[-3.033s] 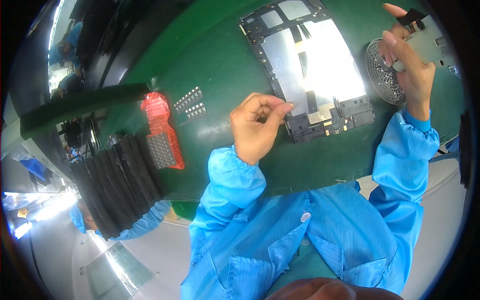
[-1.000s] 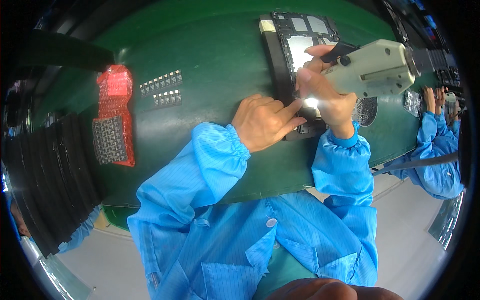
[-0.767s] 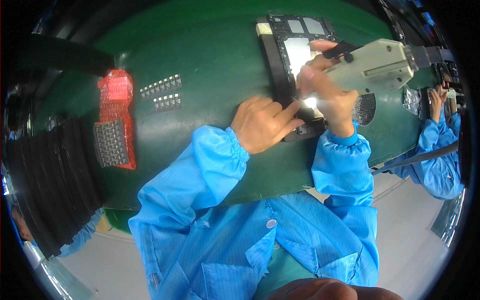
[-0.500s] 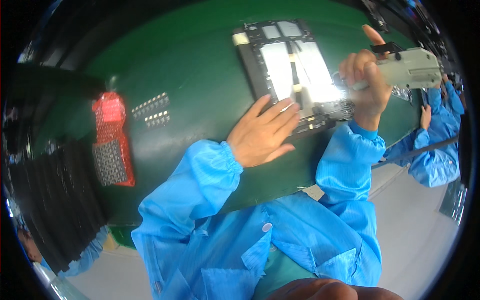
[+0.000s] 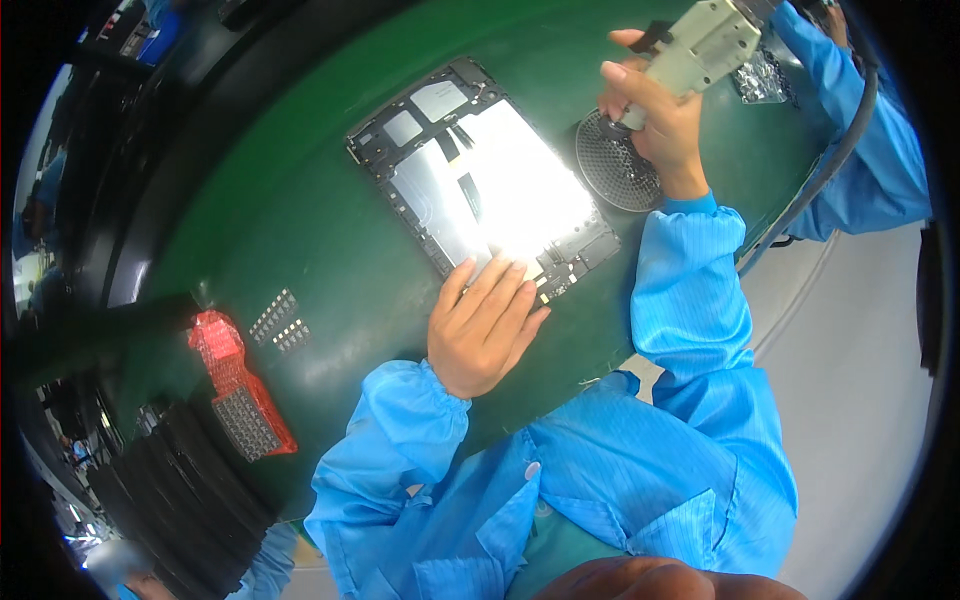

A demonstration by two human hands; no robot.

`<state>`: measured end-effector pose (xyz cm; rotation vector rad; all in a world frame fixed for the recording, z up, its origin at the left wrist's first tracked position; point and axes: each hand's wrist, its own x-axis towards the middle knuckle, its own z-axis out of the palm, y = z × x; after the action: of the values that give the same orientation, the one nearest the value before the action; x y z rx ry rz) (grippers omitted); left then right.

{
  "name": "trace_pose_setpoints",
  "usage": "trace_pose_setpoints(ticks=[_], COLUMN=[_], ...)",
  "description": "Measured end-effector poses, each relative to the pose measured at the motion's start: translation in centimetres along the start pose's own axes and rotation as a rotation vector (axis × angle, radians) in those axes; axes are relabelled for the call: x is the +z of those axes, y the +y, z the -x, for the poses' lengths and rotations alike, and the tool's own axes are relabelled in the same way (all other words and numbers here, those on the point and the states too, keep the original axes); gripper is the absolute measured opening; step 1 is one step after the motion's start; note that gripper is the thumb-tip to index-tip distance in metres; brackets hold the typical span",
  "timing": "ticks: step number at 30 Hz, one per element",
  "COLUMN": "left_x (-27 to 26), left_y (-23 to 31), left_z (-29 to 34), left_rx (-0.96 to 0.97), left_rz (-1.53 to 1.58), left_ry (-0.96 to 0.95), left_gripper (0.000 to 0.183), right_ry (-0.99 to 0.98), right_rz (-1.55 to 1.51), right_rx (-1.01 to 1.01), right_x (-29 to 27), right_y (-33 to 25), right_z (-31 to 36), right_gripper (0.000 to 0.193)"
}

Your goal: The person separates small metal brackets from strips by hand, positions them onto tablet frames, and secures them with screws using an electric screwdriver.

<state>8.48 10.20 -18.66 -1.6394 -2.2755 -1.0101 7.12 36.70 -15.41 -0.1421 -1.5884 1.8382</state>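
An opened tablet lies on the green table with its bright metal inner side up, black parts around the rim and strong glare in the middle. My left hand rests flat with spread fingers on its near edge, holding nothing. Off to the right, my right hand is wrapped round a pale grey-green electric screwdriver. The tool's lower end points down over a round dish with a fine grid of holes. Whether its tip touches the dish is hidden by my fingers.
Red bubble wrap with a grey block of small parts lies at the left, beside two strips of small pieces. A clear bag of small parts sits far right, near a co-worker's blue sleeve. A grey cable hangs there.
The view has swung, so the tablet appears further left and tilted. My right hand with the screwdriver has moved up, uncovering the round dish. My left hand stays on the tablet's near edge.
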Motion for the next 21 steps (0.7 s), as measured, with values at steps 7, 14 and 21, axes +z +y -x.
trace_pose_setpoints(ticks=[7, 14, 21], left_x=[-0.1, 0.0, 0.3], left_y=[-0.1, 0.0, -0.4], left_z=[0.0, 0.0, 0.1], left_rx=[-0.003, 0.045, 0.095], left_rz=[-0.005, 0.061, 0.101], left_ry=[-0.027, -0.033, -0.005], left_gripper=[0.03, 0.026, 0.026], right_ry=[-0.051, -0.092, -0.085], right_rz=[0.076, 0.124, 0.189], right_rx=[-0.054, -0.032, -0.034], right_x=[0.1, -0.2, 0.2], right_y=[1.2, 1.0, 0.2], right_z=[-0.2, -0.2, -0.1], right_gripper=[0.032, 0.03, 0.03])
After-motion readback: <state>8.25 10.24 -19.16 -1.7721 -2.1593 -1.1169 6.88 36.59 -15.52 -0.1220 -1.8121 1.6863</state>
